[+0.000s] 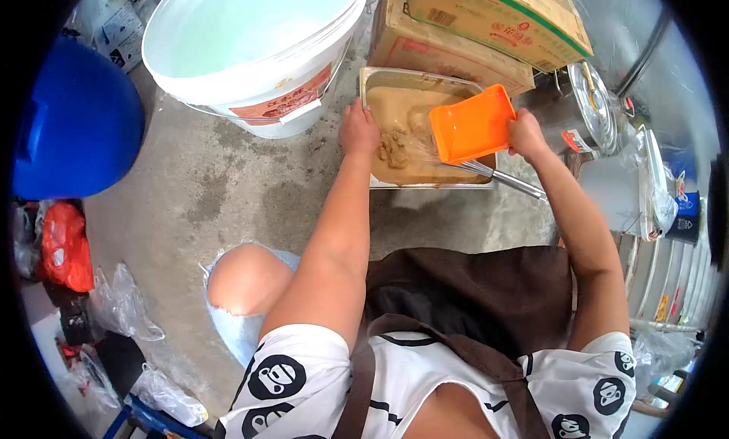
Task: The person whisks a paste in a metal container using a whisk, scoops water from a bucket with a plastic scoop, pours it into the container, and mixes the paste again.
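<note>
orange straight-sided scoop (469,127) over lumpy tan liquid (401,108)

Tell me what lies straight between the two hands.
Head view: between the left hand and right hand lie brown mixture in the metal tray, then the orange container.

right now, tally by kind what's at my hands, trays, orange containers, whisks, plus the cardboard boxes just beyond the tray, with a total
Metal tray: 1
Orange container: 1
Whisk: 1
Cardboard boxes: 2
Total: 5
</note>
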Tool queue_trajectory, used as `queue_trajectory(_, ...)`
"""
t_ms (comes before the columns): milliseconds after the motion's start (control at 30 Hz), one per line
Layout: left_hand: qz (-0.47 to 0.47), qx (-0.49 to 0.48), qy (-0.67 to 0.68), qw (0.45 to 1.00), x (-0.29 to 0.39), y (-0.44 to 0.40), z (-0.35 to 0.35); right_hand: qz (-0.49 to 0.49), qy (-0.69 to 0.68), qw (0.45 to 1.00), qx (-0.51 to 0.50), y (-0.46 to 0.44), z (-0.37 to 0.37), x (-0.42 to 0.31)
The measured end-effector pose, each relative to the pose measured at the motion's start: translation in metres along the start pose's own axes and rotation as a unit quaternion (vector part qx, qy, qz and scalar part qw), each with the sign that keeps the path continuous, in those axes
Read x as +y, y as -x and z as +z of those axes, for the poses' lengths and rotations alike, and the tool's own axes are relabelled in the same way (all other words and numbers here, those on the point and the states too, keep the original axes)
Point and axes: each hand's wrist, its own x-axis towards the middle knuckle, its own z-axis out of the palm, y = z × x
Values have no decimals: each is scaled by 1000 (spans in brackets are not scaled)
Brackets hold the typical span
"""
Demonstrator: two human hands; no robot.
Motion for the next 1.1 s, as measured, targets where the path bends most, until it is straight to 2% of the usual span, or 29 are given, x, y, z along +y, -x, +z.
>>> queue_trajectory(33, 2, 12, -1, 1000, -1, 0, 2, -133, 137, 978, 85, -9, 6, 10)
queue_trajectory(67, 3, 12, -3, 1000, -1, -1, 1, -261, 268, 912, 166, -14, 9, 15)
queue_trajectory(133, 0, -9, 4, 1000, -1, -2, -1, -246, 284, 914, 153, 10, 10, -10)
queue_trajectory(200, 3, -2, 13, 1000, -1, -3, -1, -367, 287, 866, 180, 18, 11, -21)
queue_trajectory(233, 8, 4, 22, 1000, 0, -2, -2, -369, 290, 865, 180, 16, 10, -23)
queue_trajectory(300, 0, -4, 8, 1000, 3, -1, -5, -410, 353, 819, 193, 11, 7, -28)
queue_trajectory(467, -10, -3, 24, 1000, 8, 1, -15, -378, 241, 848, 284, -1, -39, -65)
queue_trajectory(500, -23, -30, 7, 999, 11, 0, -18, -291, 140, 918, 232, 16, -43, -97)
queue_trajectory(533, -36, -54, -8, 998, 13, -1, -20, -197, 37, 964, 173, 32, -45, -127)
queue_trajectory(633, -44, -78, -13, 996, 12, -4, -20, -271, -39, 952, 136, 24, -34, -187)
queue_trajectory(700, -46, -21, 2, 999, 7, 0, -11, -309, -86, 940, 114, 19, -17, -236)
queue_trajectory(767, -51, -20, 19, 998, 7, -1, -13, -328, -185, 926, 21, 6, -2, -278)
queue_trajectory(900, -34, -29, 37, 998, 5, -3, -16, -332, -158, 929, 35, -2, 33, -341)
queue_trajectory(933, -35, -25, 39, 998, 6, -3, -17, -337, -54, 938, 51, -2, 43, -352)
queue_trajectory(1000, -48, -67, 15, 996, 10, -3, -23, -340, 51, 936, 68, -17, 58, -363)
queue_trajectory(1033, -48, -64, 16, 997, 12, -4, -25, -446, 153, 865, 170, -31, 67, -363)
queue_trajectory(1067, -61, -73, 24, 995, 13, -4, -25, -535, 250, 762, 265, -32, 78, -365)
queue_trajectory(1100, -75, -83, 32, 993, 13, -4, -26, -555, 275, 732, 285, -32, 85, -366)
